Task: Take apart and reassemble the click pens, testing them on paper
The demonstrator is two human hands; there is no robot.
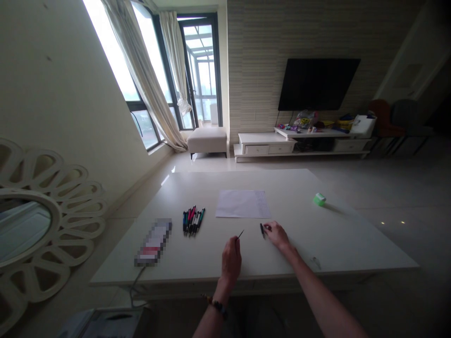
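Observation:
My left hand (pixel 231 258) is closed on a thin dark stick (pixel 240 234), which looks like a pen refill and points up to the right. To its right, the fingers of my right hand (pixel 276 234) are pinched together beside a short black pen part (pixel 262 230) on the white table; something small and dark shows at the fingertips. Beyond both hands lies a sheet of paper (pixel 241 203). A bunch of pens (pixel 193 221) in several colours rests to the left of the paper.
A phone-like device (pixel 154 244), blurred out, lies at the table's (pixel 200 270) left with a cable running off the front edge. At the right sits a green and white container (pixel 320 199). A small clear item (pixel 314 260) lies near my right forearm.

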